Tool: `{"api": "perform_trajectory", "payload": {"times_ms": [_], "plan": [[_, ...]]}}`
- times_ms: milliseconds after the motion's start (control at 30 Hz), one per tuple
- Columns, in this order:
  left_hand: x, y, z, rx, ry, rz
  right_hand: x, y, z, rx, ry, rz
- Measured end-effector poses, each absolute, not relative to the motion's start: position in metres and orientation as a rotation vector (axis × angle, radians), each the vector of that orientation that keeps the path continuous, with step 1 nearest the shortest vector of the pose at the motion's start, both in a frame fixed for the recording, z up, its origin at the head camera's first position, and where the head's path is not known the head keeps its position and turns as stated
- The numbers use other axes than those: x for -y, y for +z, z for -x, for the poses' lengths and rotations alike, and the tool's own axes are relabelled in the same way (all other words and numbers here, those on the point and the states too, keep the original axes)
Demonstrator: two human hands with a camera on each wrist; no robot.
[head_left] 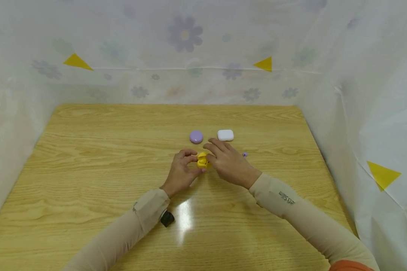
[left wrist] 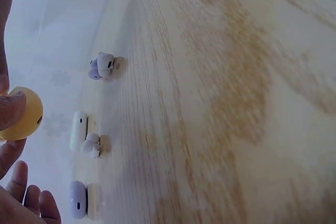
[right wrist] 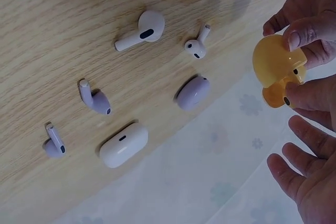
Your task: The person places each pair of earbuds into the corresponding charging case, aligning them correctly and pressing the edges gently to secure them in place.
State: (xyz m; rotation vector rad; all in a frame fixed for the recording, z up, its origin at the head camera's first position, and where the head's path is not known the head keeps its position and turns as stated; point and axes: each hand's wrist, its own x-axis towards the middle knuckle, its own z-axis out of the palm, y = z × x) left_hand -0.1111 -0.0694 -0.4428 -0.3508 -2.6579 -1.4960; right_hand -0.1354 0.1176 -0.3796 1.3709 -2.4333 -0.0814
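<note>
A round yellow earbud case (head_left: 201, 164) stands flipped up between the two hands above the table. My left hand (head_left: 182, 169) grips its body, the thumb (right wrist: 302, 34) pressing on the rounded side. From the right, my right hand (head_left: 228, 163) reaches to the case mouth. Its thumb and index finger pinch a yellow earbud (right wrist: 287, 101) with a dark slot, partly hidden by the thumb; the other fingers are spread away. A second dark slot shows inside the case beside it.
Beyond the hands lie a round purple case (head_left: 196, 137) and a white case (head_left: 225, 135), both closed. Two purple earbuds (right wrist: 98, 102) and two white earbuds (right wrist: 152, 26) lie loose on the wooden table (head_left: 88, 158). White patterned sheeting (head_left: 156, 86) encloses the table's back and sides.
</note>
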Motion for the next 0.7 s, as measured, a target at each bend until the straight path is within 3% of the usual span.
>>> {"api": "perform_trajectory", "payload": {"times_ms": [700], "plan": [[0.0714, -0.4468, 0.1125, 2.648, -1.483, 0.372, -0.1162, -0.3835, 0.1400, 2.490, -0.036, -1.429]]}}
